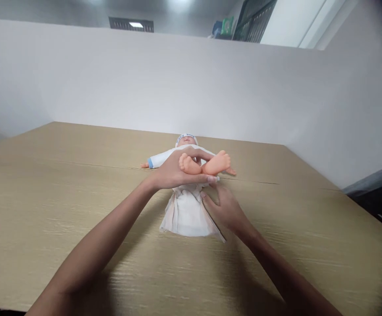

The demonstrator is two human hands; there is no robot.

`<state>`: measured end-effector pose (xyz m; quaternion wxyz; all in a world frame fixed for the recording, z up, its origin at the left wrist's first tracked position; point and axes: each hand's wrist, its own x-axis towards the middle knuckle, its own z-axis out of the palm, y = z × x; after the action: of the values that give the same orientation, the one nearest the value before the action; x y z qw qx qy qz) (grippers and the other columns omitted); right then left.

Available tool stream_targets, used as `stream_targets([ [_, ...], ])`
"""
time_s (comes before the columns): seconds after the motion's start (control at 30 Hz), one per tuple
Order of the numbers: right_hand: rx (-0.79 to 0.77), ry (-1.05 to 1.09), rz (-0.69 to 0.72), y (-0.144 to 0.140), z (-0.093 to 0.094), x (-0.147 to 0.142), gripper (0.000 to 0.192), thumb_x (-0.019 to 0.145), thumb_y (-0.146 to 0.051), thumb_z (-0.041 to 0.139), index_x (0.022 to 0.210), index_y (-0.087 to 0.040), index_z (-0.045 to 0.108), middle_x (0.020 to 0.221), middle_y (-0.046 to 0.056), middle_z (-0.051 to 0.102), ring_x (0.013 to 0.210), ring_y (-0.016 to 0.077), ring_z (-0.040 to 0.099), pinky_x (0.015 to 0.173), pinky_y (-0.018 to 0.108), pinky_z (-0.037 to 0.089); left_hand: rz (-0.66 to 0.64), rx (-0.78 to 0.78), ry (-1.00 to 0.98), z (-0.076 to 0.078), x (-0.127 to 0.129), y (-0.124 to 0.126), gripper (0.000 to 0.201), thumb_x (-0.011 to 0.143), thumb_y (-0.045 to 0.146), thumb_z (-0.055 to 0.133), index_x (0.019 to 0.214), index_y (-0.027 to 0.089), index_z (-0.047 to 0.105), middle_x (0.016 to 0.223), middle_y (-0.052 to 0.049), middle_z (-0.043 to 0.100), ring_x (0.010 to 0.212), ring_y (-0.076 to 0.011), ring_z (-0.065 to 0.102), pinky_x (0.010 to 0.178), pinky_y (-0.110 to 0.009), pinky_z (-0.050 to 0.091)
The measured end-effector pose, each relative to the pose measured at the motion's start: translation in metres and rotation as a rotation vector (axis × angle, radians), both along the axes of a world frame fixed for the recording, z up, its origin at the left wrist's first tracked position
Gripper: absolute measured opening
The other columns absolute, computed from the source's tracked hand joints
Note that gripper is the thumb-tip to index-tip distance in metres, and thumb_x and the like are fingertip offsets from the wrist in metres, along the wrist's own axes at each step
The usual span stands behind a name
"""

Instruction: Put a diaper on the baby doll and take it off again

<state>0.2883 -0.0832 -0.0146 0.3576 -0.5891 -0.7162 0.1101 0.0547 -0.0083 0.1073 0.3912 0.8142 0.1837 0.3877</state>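
1. Two bare hands are working over a baby doll (191,151) lying on its back on the wooden table (46,197), just before the white partition (145,83).
2. The left hand (174,171) is clasping the doll's ankles, lifting both feet (210,164).
3. The right hand (225,208) is pressing loosely curled fingers on the white cloth (186,213) under the doll.
4. Blue lettering is showing on the doll's headband (186,137), too small to read; the doll's torso is hiding behind the left hand.

Doll (191,153) legs — ankles hidden inside left hand (174,172) grip.
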Motion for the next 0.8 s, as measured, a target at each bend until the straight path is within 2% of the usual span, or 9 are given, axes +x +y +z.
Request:
stream_targets([
  [0.07, 0.082, 0.019, -0.072, -0.016, 0.01, -0.002, 0.064, 0.101, -0.052, 0.068, 0.155, -0.023, 0.052, 0.152, 0.017, 0.062, 0.141, 0.0413, 0.056, 0.116, 0.066, 0.046, -0.006, -0.023, 0.022, -0.006, -0.001, -0.006, 0.045, 0.079, 0.049, 0.093, 0.115, 0.025, 0.081, 0.114, -0.005, 0.077, 0.107, -0.0251, 0.069, 0.09, -0.036, 0.054],
  [0.13, 0.164, 0.067, -0.029, -0.023, 0.02, -0.009, 0.07, 0.099, -0.053, 0.073, 0.157, -0.023, 0.048, 0.157, 0.018, 0.057, 0.146, 0.0407, 0.051, 0.12, 0.065, 0.043, -0.006, -0.046, 0.032, -0.013, -0.001, -0.012, 0.043, 0.079, 0.048, 0.093, 0.114, 0.026, 0.081, 0.112, -0.004, 0.076, 0.107, -0.0249, 0.068, 0.091, -0.037, 0.054],
  [0.3, 0.256, 0.195, 0.183, -0.015, 0.029, -0.024, 0.048, 0.1, -0.041, 0.071, 0.145, -0.027, 0.058, 0.146, 0.012, 0.065, 0.139, 0.0331, 0.06, 0.118, 0.054, 0.05, -0.073, -0.044, 0.052, -0.026, 0.002, -0.025, 0.048, 0.079, 0.045, 0.094, 0.119, 0.026, 0.079, 0.119, -0.005, 0.077, 0.111, -0.0255, 0.068, 0.095, -0.038, 0.054],
  [0.4, 0.27, 0.194, 0.225, -0.013, 0.024, -0.015, 0.052, 0.099, -0.035, 0.07, 0.149, -0.027, 0.057, 0.151, 0.011, 0.064, 0.139, 0.0321, 0.061, 0.119, 0.051, 0.05, -0.164, 0.082, 0.063, -0.029, -0.009, -0.03, 0.05, 0.085, 0.045, 0.089, 0.129, 0.027, 0.074, 0.131, -0.008, 0.074, 0.119, -0.027, 0.067, 0.1, -0.04, 0.054],
  [0.5, 0.252, 0.097, 0.276, -0.021, 0.018, 0.007, 0.046, 0.099, -0.029, 0.066, 0.145, -0.027, 0.064, 0.147, 0.01, 0.067, 0.137, 0.0311, 0.063, 0.118, 0.048, 0.051, -0.179, 0.263, 0.199, -0.037, -0.034, -0.03, 0.051, 0.091, 0.045, 0.083, 0.137, 0.028, 0.07, 0.136, -0.009, 0.072, 0.125, -0.0291, 0.063, 0.111, -0.046, 0.049],
  [0.63, 0.267, -0.157, 0.443, -0.034, 0.007, 0.037, 0.046, 0.096, -0.019, 0.053, 0.137, -0.028, 0.071, 0.146, 0.009, 0.067, 0.14, 0.0304, 0.06, 0.119, 0.051, 0.049, -0.142, 0.456, 0.425, -0.065, -0.074, -0.023, 0.051, 0.093, 0.044, 0.077, 0.14, 0.027, 0.068, 0.143, -0.011, 0.07, 0.135, -0.0334, 0.059, 0.12, -0.051, 0.042],
  [0.8, 0.288, -0.457, 0.471, -0.035, -0.012, 0.055, 0.058, 0.087, -0.008, 0.048, 0.137, -0.025, 0.07, 0.152, 0.01, 0.064, 0.147, 0.0299, 0.055, 0.113, 0.051, 0.052, -0.168, 0.615, 0.555, -0.113, -0.104, -0.014, 0.078, 0.084, 0.02, 0.071, 0.16, 0.028, 0.051, 0.166, -0.009, 0.053, 0.157, -0.038, 0.04, 0.13, -0.057, 0.033],
])
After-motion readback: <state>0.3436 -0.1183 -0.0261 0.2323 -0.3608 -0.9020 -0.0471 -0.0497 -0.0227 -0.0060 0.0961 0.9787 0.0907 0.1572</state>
